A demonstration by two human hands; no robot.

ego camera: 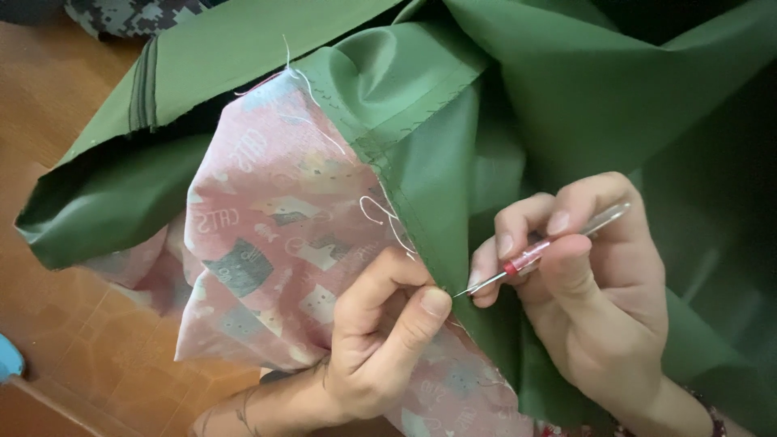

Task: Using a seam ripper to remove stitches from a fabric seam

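Note:
A large green fabric is joined along a seam to a pink printed fabric with small animal and house shapes. Loose white threads hang along the seam. My left hand pinches the fabric at the seam, thumb and forefinger pressed together on it. My right hand holds a seam ripper with a clear handle and a red collar. Its metal tip points left and touches the seam right beside my left thumb.
A wooden floor shows at the left under the fabric. A camouflage-patterned cloth lies at the top left. A small blue object peeks in at the left edge.

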